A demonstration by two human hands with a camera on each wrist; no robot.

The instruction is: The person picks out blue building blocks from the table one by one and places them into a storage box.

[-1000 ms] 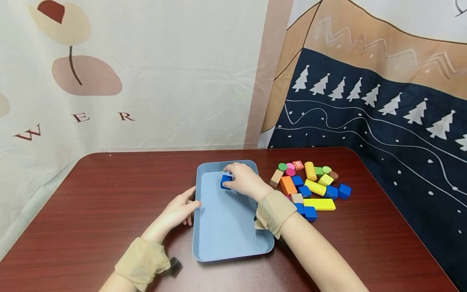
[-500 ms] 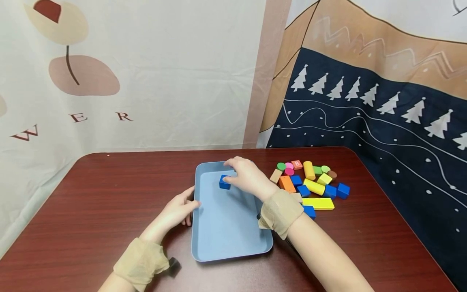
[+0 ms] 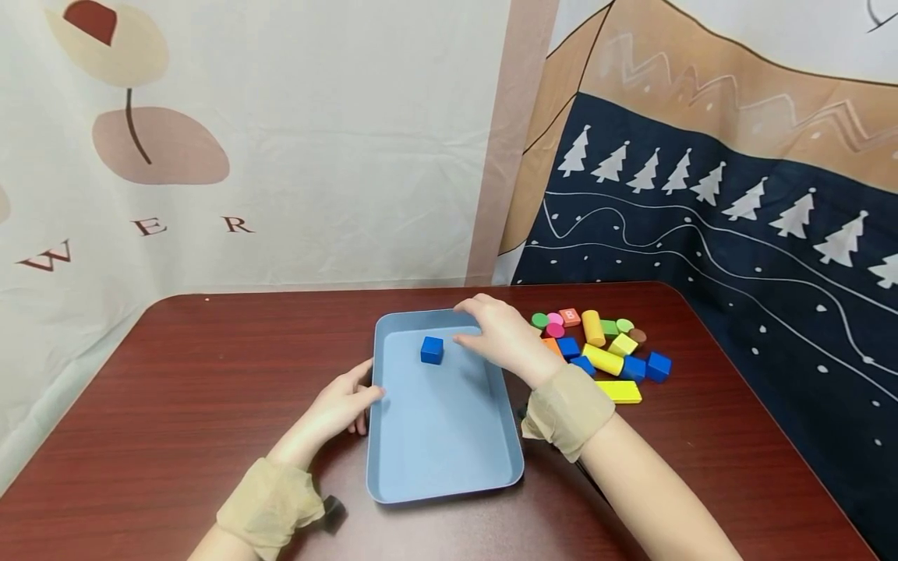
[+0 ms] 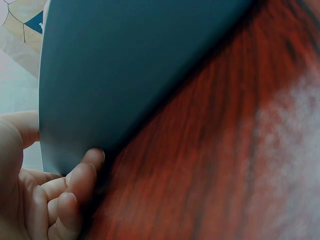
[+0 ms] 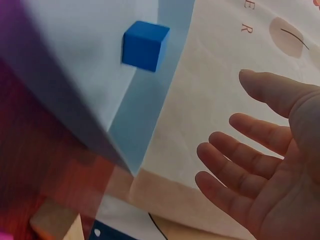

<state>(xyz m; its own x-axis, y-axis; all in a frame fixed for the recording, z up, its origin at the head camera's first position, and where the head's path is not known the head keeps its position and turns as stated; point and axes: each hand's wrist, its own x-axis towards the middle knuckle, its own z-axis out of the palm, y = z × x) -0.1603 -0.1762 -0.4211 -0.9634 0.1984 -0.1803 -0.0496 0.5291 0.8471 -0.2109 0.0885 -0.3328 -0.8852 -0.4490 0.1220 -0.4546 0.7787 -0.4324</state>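
A blue cube block (image 3: 431, 351) sits in the far part of the light blue tray (image 3: 449, 444). My right hand (image 3: 503, 336) hovers over the tray's far right rim, apart from the cube, its fingers spread and holding nothing. In the right wrist view, the same blue cube (image 5: 145, 46) stands clear of the fingers. My left hand (image 3: 345, 401) grips the tray's left rim, thumb over the edge. From the left wrist, the fingertips (image 4: 82, 179) show bent against the outer wall of the tray (image 4: 125, 65).
Right of the tray lies a loose group of blocks: a yellow cylinder (image 3: 603, 359), a blue cube (image 3: 658, 366), a long yellow block (image 3: 620, 391) and several others. My right forearm covers part of the group. A patterned cloth (image 3: 351, 156) hangs behind the dark red table (image 3: 210, 389).
My right hand has let go of the blue cube and drawn back to the right, leaving it in the tray. The left hand keeps its place at the rim.
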